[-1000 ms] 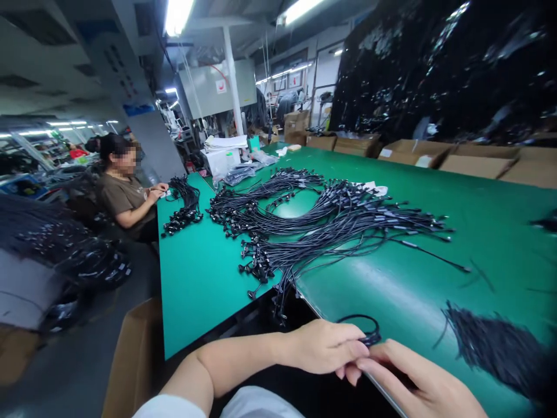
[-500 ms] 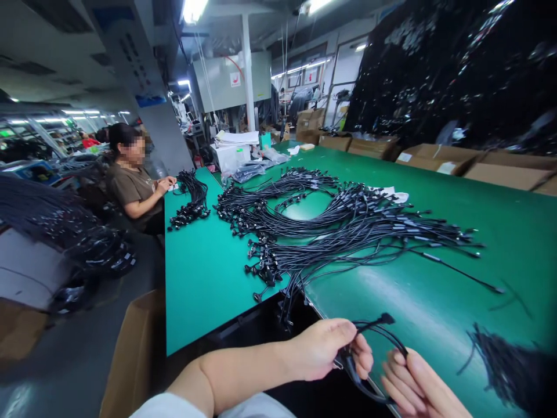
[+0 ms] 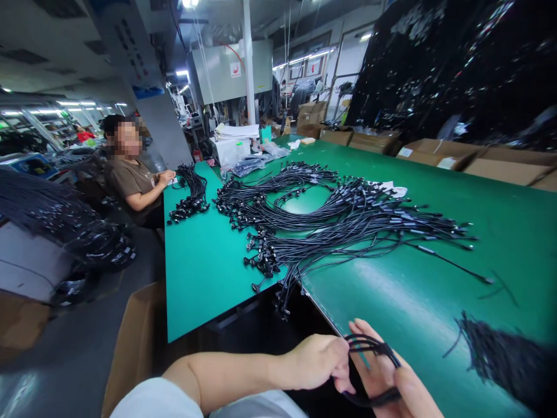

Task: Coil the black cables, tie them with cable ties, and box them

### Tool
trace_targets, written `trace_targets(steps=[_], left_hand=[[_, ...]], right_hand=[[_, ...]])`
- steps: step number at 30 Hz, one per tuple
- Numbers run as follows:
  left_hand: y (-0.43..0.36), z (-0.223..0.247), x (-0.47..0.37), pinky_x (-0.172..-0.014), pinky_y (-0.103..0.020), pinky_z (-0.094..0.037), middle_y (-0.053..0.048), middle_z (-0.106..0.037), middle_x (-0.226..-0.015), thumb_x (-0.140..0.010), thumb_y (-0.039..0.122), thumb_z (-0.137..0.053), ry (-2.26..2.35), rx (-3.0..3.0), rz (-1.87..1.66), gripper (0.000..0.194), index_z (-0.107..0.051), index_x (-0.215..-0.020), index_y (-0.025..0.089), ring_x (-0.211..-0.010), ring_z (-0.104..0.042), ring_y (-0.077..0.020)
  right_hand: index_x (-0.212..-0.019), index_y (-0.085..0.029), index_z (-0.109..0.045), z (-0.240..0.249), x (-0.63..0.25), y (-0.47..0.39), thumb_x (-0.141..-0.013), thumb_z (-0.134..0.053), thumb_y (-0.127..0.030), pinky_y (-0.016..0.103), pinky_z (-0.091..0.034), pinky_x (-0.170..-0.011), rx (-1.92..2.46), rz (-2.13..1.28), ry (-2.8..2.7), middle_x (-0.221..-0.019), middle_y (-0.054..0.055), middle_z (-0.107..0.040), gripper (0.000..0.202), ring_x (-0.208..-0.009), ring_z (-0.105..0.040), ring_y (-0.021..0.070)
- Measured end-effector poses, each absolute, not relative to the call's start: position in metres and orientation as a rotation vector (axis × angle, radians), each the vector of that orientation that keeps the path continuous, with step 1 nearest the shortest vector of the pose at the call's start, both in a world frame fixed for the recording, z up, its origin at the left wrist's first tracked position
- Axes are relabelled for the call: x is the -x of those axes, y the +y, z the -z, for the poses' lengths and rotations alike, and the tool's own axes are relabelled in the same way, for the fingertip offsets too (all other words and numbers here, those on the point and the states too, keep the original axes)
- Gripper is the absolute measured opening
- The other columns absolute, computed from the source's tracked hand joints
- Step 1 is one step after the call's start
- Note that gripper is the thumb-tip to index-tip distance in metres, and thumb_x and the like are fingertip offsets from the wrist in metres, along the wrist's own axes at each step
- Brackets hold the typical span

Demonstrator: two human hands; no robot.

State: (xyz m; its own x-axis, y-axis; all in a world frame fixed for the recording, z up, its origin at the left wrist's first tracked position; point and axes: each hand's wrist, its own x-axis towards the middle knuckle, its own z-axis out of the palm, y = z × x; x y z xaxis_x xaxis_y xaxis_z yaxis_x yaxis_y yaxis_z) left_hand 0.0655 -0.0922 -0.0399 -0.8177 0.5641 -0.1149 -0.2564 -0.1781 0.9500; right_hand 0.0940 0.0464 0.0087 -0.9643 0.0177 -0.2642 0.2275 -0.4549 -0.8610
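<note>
- Coiling a black cable [image 3: 369,371] at the near edge of the green table [image 3: 435,302], the left hand [image 3: 319,363] pinches the loop shut at one side while the right hand [image 3: 391,386] lies with fingers spread, thumb pressed over the strands across its palm.
- Doing this well likely means keeping the turns stacked evenly, with the pinch steady so the coil does not spring apart.
- Held just above the table's edge, the coil is an oval; its long axis runs from the upper left, by the left fingertips, down towards the right thumb.
- Farther along, a large spread of loose cables [image 3: 331,226] covers the table, and a seated person [image 3: 130,180] works a smaller bundle [image 3: 189,200].
</note>
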Motion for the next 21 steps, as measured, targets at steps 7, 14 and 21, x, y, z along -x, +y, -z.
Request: trace_targets(steps=[7, 14, 21], left_hand=[[-0.104, 0.059, -0.098, -0.073, -0.036, -0.049, -0.007, -0.059, -0.086, -0.082, 0.065, -0.053, 2.111, -0.58, -1.337, 0.062, -0.051, -0.117, 0.015, -0.071, -0.057, -0.02], [-0.091, 0.063, -0.094, -0.077, -0.033, -0.05, 0.002, -0.055, -0.065, -0.084, 0.031, -0.062, 1.779, -0.399, -1.313, 0.016, -0.062, -0.082, 0.016, -0.063, -0.056, -0.0147], [-0.082, 0.044, -0.085, -0.094, -0.034, -0.044, -0.007, -0.057, -0.088, -0.085, 0.067, -0.047, 1.752, -0.826, -1.64, 0.053, -0.058, -0.077, 0.016, -0.092, -0.056, -0.0197]], right_hand=[[-0.085, -0.019, -0.061, 0.025, -0.1, 0.028, -0.074, -0.073, -0.053, 0.022, -0.041, -0.04, -0.613, 2.527, 1.553, -0.053, -0.003, -0.05, 0.037, -0.046, -0.048, 0.0132], [-0.083, -0.021, -0.049, 0.009, -0.106, 0.014, -0.074, -0.074, -0.05, 0.015, -0.024, -0.037, -0.46, 2.565, 1.907, -0.071, -0.004, -0.055, 0.04, -0.039, -0.03, 0.0025], [-0.077, -0.019, -0.051, -0.017, -0.111, 0.023, -0.083, -0.066, -0.049, 0.014, -0.02, -0.036, -0.458, 2.696, 1.761, -0.057, -0.007, -0.04, 0.034, -0.037, -0.025, 0.0016]])
